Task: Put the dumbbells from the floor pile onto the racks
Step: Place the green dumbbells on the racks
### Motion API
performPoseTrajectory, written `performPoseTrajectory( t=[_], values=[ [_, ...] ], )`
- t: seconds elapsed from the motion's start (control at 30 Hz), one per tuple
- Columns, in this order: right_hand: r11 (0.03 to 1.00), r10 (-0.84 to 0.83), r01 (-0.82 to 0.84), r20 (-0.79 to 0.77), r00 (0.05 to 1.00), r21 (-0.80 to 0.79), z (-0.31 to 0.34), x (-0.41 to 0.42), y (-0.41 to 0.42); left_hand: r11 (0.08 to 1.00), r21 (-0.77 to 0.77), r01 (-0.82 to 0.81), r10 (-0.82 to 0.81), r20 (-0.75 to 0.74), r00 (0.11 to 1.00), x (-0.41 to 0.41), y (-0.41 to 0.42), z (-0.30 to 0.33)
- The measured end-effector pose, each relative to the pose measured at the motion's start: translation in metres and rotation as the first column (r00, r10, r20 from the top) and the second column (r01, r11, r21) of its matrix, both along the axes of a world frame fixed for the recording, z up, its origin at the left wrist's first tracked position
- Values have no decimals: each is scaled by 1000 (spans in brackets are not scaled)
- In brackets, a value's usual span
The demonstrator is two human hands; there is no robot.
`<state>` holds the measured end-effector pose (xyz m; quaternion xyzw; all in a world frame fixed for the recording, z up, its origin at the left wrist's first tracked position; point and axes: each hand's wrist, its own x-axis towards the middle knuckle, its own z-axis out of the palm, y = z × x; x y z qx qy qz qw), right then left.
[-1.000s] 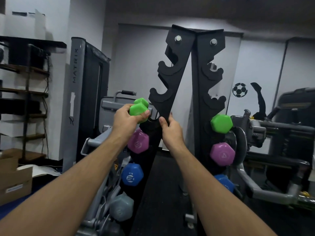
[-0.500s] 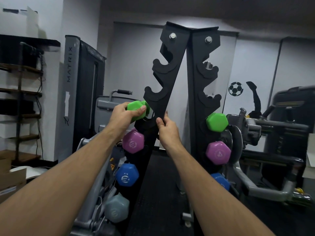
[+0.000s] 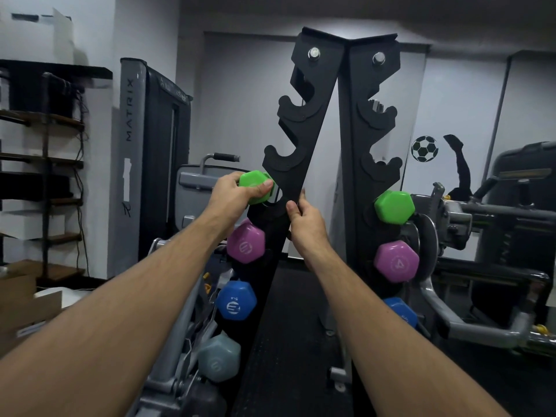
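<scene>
Gym rack [image 3: 304, 139], left hand [image 3: 231, 194] around green dumbbell [image 3: 255, 186]

Both bare forearms reach up from the lower corners toward mid-frame. The left hand [image 3: 233, 192], left of centre, has fingers and thumb curled in a grip. The right hand [image 3: 307, 216], at centre, is closed with its thumb pointing up.

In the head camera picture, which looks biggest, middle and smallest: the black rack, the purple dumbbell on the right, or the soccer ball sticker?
1. Tall black metal dumbbell rack, easily the biggest.
2. Purple hexagonal dumbbell end on the right.
3. Soccer ball wall sticker, smallest. It sits farther back on the wall, so its true size is unsure.
</scene>
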<state>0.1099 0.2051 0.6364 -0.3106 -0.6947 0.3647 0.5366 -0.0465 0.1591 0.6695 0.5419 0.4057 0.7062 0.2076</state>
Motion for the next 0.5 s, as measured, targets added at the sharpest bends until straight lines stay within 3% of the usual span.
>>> performPoseTrajectory(
  t=[0.27,0.43,0.5],
  values=[
    [1000,3,-3,-9,1000,-20,-1,-2,5,1000,2,4,-4,-80,997,3,3,3],
    [1000,1,-1,-12,1000,-8,-2,-3,8,1000,8,16,-13,-223,975,2,-1,2],
    [1000,3,-3,-8,1000,-12,-2,-3,8,999,20,36,-31,-204,978,1,-2,2]
  ],
)
